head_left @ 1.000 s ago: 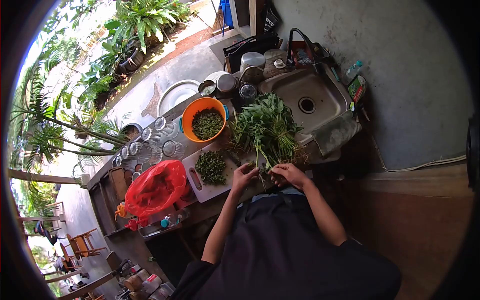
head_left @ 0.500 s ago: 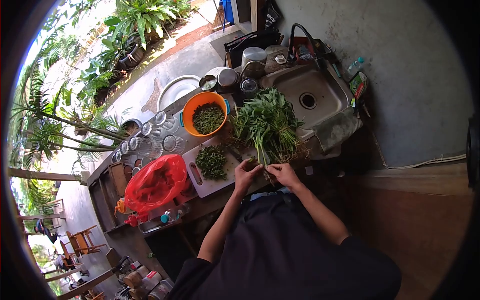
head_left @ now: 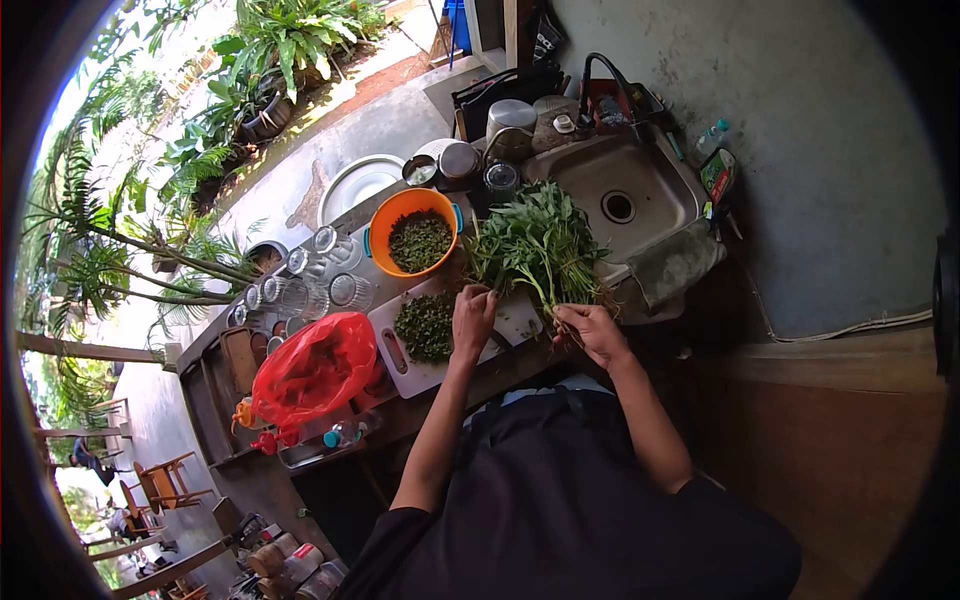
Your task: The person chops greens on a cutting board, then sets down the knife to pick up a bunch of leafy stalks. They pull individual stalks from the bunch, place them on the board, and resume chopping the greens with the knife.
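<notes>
My right hand (head_left: 590,330) is closed on the lower stems and roots of some leafy greens, at the front of the large heap of greens (head_left: 540,235). Over the right half of the white cutting board (head_left: 425,376) is my left hand (head_left: 474,318), its fingers curled; whether it grips anything is too small to tell. Chopped greens (head_left: 425,328) lie in a pile on the board, left of that hand. Behind the board, an orange bowl (head_left: 385,222) with blue handles holds more chopped greens.
A metal sink (head_left: 650,180) with a black faucet (head_left: 600,62) is at the back right. Red plastic bag (head_left: 315,370), glasses (head_left: 348,290) and a bottle (head_left: 345,434) stand to the left. Metal pots (head_left: 511,118) are behind the bowl, and a cloth (head_left: 678,262) hangs by the sink.
My hands have moved apart. The left one went left and up over the cutting board; the right one moved slightly right and up, still on the stems.
</notes>
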Demonstrator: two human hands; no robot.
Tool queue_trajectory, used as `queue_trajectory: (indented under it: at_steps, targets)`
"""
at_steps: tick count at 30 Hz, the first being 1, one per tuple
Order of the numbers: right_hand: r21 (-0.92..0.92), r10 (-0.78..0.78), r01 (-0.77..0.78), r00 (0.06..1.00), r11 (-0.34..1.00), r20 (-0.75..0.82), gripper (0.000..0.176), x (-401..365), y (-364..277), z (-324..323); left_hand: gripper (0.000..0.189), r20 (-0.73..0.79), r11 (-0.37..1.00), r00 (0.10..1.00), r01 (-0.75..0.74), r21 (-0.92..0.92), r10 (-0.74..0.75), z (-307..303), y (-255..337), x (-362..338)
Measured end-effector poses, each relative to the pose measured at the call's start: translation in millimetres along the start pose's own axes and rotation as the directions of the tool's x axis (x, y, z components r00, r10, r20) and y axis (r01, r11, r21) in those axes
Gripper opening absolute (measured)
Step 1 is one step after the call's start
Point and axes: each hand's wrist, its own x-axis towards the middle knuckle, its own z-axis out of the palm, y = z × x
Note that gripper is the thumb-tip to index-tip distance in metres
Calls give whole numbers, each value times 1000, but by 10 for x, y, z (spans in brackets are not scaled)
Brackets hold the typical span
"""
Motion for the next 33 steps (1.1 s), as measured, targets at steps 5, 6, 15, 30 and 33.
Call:
queue_trajectory:
  at_steps: [5,6,15,30,33]
  targets:
    - [-56,-19,19,1000,998,10,23,9,-107,-28,23,-64,980,997,-36,194,49,-4,0,225]
    - [-56,-28,29,999,998,16,22,11,-114,-20,24,-52,982,998,-25,185,35,16,-58,240]
    - [-25,-79,80,997,997,14,24,-278,-484,74,24,-62,982,991,108,-158,-119,105,-353,224]
    - [-62,-38,38,999,997,1,23,-167,-390,89,33,-49,862,921,342,-374,-386,52,-366,114]
    - [-50,-46,46,999,998,10,23,-136,-362,60,32,-162,926,915,348,-145,-369,71,-316,188]
